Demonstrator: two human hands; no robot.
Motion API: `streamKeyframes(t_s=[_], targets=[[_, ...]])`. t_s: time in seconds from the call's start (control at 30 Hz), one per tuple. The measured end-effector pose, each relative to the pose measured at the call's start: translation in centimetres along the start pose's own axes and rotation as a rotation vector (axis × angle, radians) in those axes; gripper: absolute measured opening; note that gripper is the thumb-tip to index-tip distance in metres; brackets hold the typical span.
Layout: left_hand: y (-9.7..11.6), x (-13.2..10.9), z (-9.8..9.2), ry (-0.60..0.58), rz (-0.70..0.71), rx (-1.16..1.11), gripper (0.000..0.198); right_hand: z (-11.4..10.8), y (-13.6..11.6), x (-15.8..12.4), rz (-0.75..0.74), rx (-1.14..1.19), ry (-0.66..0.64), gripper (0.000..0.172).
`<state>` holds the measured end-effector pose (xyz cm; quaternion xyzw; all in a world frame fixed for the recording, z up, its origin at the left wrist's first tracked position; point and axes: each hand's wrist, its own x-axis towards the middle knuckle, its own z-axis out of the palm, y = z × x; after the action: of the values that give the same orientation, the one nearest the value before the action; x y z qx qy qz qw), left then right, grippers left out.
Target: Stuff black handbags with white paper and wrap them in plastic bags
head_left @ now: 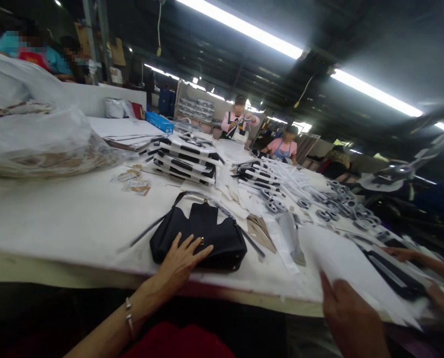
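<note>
A black handbag (207, 256) with a gold-coloured clasp lies near the front edge of the table, its handle up behind it and a strap end out to either side. Across its front, my left hand (184, 256) rests flat with the fingers spread. My right hand (350, 311), smeared by motion, is at the lower left edge of some white sheets (341, 258). Whether its fingers grip a sheet is unclear. To the right of the bag lie brown paper pieces (261, 231) and a grey translucent wrap (289, 231).
Wrapped black-and-white bundles (186, 159) are stacked behind the bag, beside rolled grey straps (341, 199). Small tags (134, 180) lie left of them. A large plastic-covered pile (39, 129) fills the left. A co-worker's hand (402, 253) reaches in at right; other people work farther back.
</note>
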<state>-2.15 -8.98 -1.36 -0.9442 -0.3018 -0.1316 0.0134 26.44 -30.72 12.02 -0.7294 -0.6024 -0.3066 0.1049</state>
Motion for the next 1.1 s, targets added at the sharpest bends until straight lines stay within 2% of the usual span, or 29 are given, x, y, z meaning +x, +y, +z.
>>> streamKeyframes(t_s=[0.1,0.17,0.27,0.33,0.4,0.53,0.63,0.77,0.83,0.93,1.03,1.1], targets=[[0.2,-0.2,-0.4,0.010,0.015,-0.074,0.083,2.8,-6.9,6.7,-0.149,0.102,-0.010,0.030],[0.2,-0.3,-0.4,0.035,0.016,-0.113,0.075,4.1,-12.2,10.2,-0.296,0.232,-0.125,0.032],[0.2,-0.2,0.0,0.103,0.007,-0.183,0.056,6.0,-18.3,12.3,-0.454,0.315,-0.403,0.040],[0.3,-0.1,0.4,0.165,0.018,-0.249,0.043,7.2,-20.2,11.9,-0.480,0.308,-0.578,0.039],[0.2,-0.1,0.6,0.223,0.039,-0.310,0.038,8.3,-20.5,10.8,-0.466,0.292,-0.654,0.044],[0.0,-0.9,0.3,0.268,0.040,-0.349,0.033,9.4,-19.1,9.6,-0.413,0.268,-0.689,0.058],[-0.3,-1.8,-0.3,0.249,0.028,-0.327,0.032,10.2,-18.1,9.7,-0.402,0.318,-0.693,0.057],[-0.8,-2.9,-1.5,0.224,0.036,-0.273,0.026,11.1,-17.6,9.7,-0.448,0.441,-0.644,0.046],[-1.0,-3.2,-2.1,0.238,0.020,-0.235,0.026,11.2,-17.6,9.7,-0.455,0.446,-0.642,0.051],[-1.2,-3.5,-2.6,0.295,0.005,-0.170,0.027,11.2,-17.1,10.7,-0.486,0.487,-0.705,0.062],[-1.4,-3.5,-2.3,0.338,0.012,-0.137,0.031,11.5,-16.1,12.9,-0.556,0.628,-0.797,0.054],[-1.5,-3.5,-1.8,0.366,0.022,-0.124,0.033,11.7,-15.8,14.1,-0.561,0.669,-0.792,0.047]])
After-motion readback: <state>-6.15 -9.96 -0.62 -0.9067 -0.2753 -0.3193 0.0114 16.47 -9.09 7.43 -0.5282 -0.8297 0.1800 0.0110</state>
